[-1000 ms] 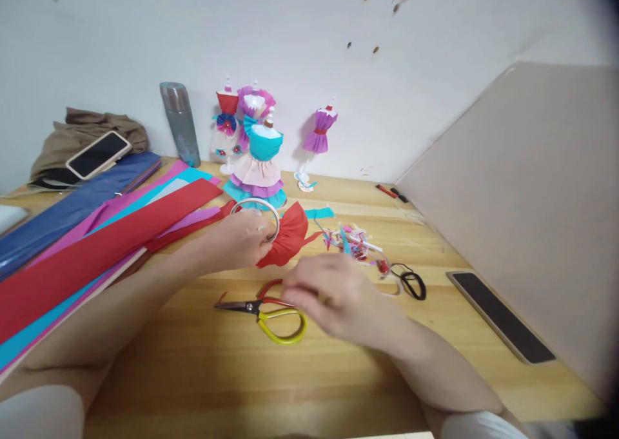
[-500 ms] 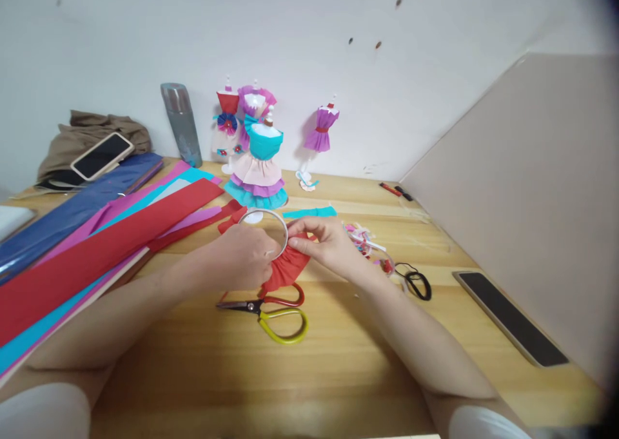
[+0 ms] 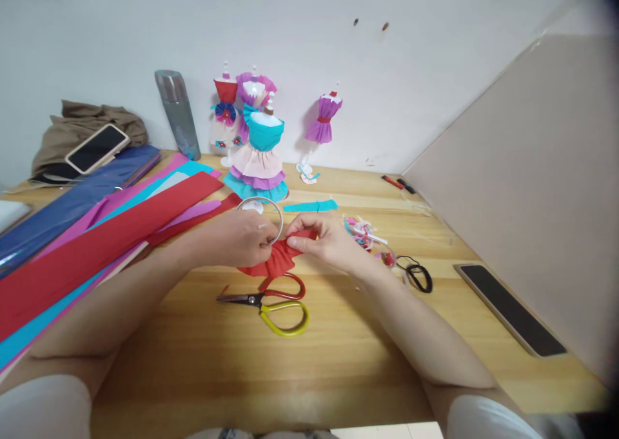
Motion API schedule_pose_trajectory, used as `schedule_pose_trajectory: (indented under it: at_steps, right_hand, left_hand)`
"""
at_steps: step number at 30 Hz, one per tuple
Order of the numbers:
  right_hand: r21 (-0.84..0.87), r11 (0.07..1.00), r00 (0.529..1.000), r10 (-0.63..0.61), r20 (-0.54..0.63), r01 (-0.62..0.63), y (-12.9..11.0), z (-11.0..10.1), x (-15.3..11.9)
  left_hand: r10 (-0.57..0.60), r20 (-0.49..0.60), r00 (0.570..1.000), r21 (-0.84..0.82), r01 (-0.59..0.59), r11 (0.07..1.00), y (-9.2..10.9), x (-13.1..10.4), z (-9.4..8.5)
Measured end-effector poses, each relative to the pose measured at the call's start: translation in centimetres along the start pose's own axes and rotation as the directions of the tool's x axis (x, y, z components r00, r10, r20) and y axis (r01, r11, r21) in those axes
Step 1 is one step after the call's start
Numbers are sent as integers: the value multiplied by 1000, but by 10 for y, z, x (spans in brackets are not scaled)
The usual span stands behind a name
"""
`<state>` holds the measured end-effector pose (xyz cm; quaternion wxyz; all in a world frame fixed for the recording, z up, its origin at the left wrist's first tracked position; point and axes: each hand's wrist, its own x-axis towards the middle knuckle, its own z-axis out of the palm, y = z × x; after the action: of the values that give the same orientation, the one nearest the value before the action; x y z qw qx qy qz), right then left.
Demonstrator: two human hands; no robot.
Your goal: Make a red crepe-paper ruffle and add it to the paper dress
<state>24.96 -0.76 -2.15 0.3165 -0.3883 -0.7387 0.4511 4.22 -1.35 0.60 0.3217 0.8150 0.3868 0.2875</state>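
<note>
The left hand [image 3: 249, 240] has its grip closed on a ring [image 3: 281, 220] and red ruffle [image 3: 273, 262], whose end the right hand [image 3: 325, 238] pinches, near scissors [image 3: 253, 300] on the counter [image 3: 203, 374], where an uneven tug might loosen the folds.

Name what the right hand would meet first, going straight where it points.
Past the red paper it pinches, the right hand would probably meet the white ring in the left hand; depth unclear.

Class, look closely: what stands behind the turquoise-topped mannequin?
A purple-ruffled mannequin, upper part showing; the turquoise-topped mannequin covers its base. Behind, to the left: a red-topped mannequin.
</note>
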Motion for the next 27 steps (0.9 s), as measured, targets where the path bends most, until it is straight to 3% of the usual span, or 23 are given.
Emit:
schedule_pose_trajectory:
  at_steps: [1, 3, 6, 11, 15, 20, 27]
  right_hand:
    - [-33, 999, 1000, -25, -5, 24, 1, 0, 0]
    - [-105, 990, 995, -95, -16, 93, 2, -1, -1]
    - [-206, 962, 982, -187, -15, 180, -1, -4, -4]
    - [-289, 924, 963, -269, -22, 251, -8, -11, -8]
    - [-260, 935, 964, -261, -41, 242, -11, -15, -10]
    - [-175, 973, 980, -170, -103, 150, -16, -20, -12]
    - [-80, 995, 988, -73, -134, 63, -19, -29, -8]
  left_hand:
    - [34, 164, 986, 127, -55, 990, -1, 1, -1]
    - [49, 287, 957, 256, -125, 958, -2, 4, -5]
    - [62, 334, 940, 256, -154, 954, -5, 9, -13]
    - [29, 485, 874, 127, -103, 987, -7, 16, -26]
    - [52, 479, 877, 32, -77, 997, -6, 19, -28]
    - [-130, 424, 896, 45, 123, 991, -1, 19, -28]
    - [-206, 434, 877, 121, 170, 978, -3, 17, -33]
